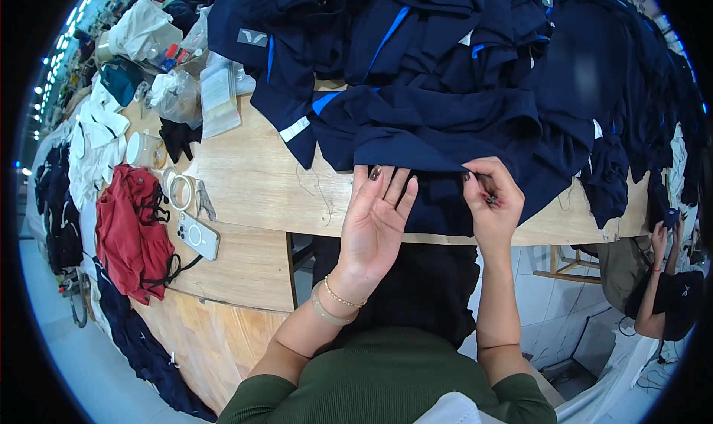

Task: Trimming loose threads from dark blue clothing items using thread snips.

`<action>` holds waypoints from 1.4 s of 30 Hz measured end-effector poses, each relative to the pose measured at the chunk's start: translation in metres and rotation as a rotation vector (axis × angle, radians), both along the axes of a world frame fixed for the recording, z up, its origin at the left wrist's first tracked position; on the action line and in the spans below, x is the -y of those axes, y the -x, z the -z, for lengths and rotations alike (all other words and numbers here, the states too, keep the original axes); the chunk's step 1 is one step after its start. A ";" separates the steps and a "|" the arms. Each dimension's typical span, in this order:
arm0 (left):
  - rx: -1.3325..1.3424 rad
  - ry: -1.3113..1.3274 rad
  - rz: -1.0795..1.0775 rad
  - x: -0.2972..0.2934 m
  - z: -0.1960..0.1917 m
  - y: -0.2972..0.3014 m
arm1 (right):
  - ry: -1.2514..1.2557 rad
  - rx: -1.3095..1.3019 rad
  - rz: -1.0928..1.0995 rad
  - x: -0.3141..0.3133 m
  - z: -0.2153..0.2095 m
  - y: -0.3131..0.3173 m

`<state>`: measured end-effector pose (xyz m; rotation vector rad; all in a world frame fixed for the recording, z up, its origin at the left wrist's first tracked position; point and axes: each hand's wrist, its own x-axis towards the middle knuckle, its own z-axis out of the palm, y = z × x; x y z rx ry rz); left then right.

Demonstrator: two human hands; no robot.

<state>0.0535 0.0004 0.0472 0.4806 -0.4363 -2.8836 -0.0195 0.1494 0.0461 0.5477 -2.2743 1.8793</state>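
Observation:
A navy blue garment (438, 145) lies folded along the table's near side, in front of me. My left hand (377, 219) is palm up at its near edge, fingers stretched out and their tips tucked under the cloth. The thumb lies beside the edge and does not close on it. To the right, my right hand (494, 201) is closed, pinching the same edge between thumb and finger. A small dark and red object (490, 199) shows in its curled fingers; its kind is mostly hidden. A white label (295, 130) and a bright blue strip show on the navy cloth.
More navy garments (445, 23) are heaped across the far side. At left lie a red garment (134, 231), a phone (198, 236), tape rolls (180, 192), a white cup (145, 150) and plastic bags (174, 97). Another person (672, 298) works at far right, near a wooden stool (572, 264).

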 end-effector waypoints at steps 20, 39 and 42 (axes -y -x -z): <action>0.020 0.036 -0.025 0.004 -0.029 0.001 | 0.009 0.273 -0.110 -0.015 -0.013 -0.017; -0.002 0.179 -0.015 -0.004 -0.037 0.004 | -0.148 -0.293 0.145 0.007 -0.037 -0.019; -0.007 0.182 -0.022 -0.005 -0.038 0.003 | -0.141 -0.282 0.126 0.009 -0.038 -0.020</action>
